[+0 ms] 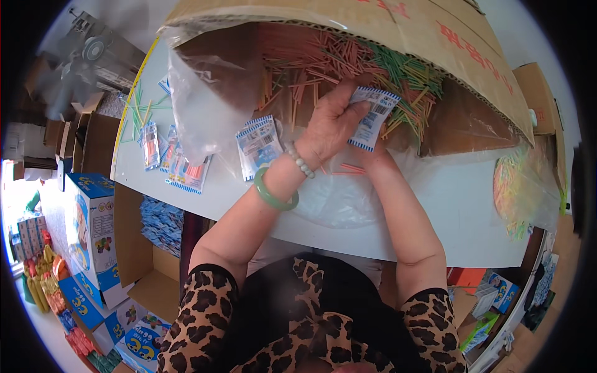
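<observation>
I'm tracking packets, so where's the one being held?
In the head view, the striped packet is right of centre, in the left hand, near the coloured sticks in the open carton.

We take this for a packing workshop: blue-and-white cartons (84,231) at lower left, a cardboard box (429,38) of loose coloured sticks (345,51) at upper centre.

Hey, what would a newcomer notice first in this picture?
Probably the big cardboard box across the top, its open side facing the person, full of pink, green and yellow sticks. Next, the blue-and-white packet in the left hand, before the sticks, and the green bangle around the left forearm.
</observation>
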The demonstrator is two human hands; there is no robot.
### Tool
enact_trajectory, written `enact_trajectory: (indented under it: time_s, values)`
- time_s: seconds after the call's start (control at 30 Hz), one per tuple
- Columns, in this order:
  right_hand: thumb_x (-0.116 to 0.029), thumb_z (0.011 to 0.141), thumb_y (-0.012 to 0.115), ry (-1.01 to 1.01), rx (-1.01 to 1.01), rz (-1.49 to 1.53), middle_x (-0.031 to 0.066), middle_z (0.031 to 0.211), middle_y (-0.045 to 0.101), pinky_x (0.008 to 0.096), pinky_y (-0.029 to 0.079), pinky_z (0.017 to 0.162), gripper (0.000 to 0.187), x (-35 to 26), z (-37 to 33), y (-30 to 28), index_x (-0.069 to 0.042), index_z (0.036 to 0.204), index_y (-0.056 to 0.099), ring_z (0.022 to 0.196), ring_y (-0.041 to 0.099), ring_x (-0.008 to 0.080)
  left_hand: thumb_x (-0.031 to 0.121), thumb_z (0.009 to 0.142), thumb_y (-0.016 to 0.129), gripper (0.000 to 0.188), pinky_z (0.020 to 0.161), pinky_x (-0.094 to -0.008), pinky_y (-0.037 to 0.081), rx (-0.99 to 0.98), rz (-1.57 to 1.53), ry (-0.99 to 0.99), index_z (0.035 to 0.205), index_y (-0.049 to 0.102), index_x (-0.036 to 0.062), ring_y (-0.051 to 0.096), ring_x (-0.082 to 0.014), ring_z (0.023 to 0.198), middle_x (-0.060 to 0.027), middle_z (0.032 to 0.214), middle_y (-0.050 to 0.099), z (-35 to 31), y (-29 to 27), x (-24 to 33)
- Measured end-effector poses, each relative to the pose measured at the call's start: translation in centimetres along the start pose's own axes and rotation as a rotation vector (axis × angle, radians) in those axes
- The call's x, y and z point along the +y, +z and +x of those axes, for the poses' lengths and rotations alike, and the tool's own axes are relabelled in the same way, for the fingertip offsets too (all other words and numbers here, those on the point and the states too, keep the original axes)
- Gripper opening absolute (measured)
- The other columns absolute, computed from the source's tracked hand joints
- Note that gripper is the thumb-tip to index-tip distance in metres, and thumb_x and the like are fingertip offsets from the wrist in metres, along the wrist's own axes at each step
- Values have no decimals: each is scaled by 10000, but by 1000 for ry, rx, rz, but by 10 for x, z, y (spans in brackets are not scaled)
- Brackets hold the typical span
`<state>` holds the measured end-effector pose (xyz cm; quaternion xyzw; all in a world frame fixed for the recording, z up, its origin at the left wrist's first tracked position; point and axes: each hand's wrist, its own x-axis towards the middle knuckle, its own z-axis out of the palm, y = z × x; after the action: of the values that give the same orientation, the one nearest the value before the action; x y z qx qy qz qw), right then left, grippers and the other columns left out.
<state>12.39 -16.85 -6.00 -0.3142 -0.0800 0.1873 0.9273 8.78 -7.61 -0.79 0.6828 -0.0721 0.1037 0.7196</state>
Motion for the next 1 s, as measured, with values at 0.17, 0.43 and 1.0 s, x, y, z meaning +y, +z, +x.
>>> enact_trajectory:
  time_s: [0.17, 0.43, 1.0]
  values:
    - [-61, 800, 585, -450, -82, -1307, 52, 802, 616, 297, 490, 700, 149, -14, 16, -14, -43, 946, 567, 767, 589, 125, 35, 902, 500, 125, 730, -253, 506, 215, -426, -162, 1009, 563, 17, 599, -91, 839, -42, 978, 637, -6, -21, 24]
    - [33, 817, 571, -193, 76, -962, 7, 821, 573, 193, 434, 595, 171, -23, 6, 10, -28, 972, 536, 699, 531, 64, 47, 926, 471, 155, 716, -247, 507, 202, -342, -416, 1028, 579, 2, 598, -79, 799, -34, 925, 646, -53, -45, 24]
    - [-74, 882, 534, -333, -32, -1373, 21, 784, 581, 223, 422, 603, 169, -19, -10, 10, -32, 1043, 561, 640, 496, 66, 64, 874, 569, 124, 432, -235, 466, 262, -236, -483, 803, 605, -31, 578, -100, 529, -66, 735, 636, -75, -64, 27]
